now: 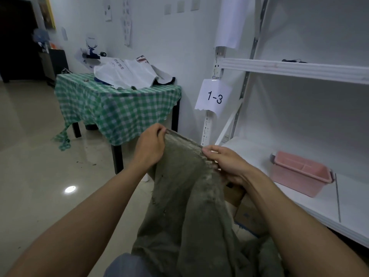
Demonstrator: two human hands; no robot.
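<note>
Hands fill the middle of the head view, and both hold one cloth. The left hand (148, 145) has its fingers curled over the top edge of a gray-green towel (185, 186) and pinches one end of that edge. The right hand (225, 164) grips the same edge at the other end, with the thumb on top and the cloth bunched under it. The edge runs tight between the two hands. The rest of the towel hangs down in soft folds toward the person's lap, next to a knee (125, 264) in blue-gray cloth. The towel is held up in the air, between the table side and the shelf side of the room.

Behind the left hand stands a tabletop (117, 90) on dark legs (117, 158). A green and white checked cloth (111, 116) covers it and hangs down the sides. White bags (127, 73) with print lie on top. To the right is a white shelf (299, 68). A paper sign (214, 97) that reads 1-3 hangs on its post. A pink box (299, 172) sits on the lower board, just beside a thin metal rod (337, 196). A brown cardboard box (245, 208) sits low under the right arm, partly hidden by the towel. The shiny floor (40, 156) shows a bright spot of light (70, 189).
</note>
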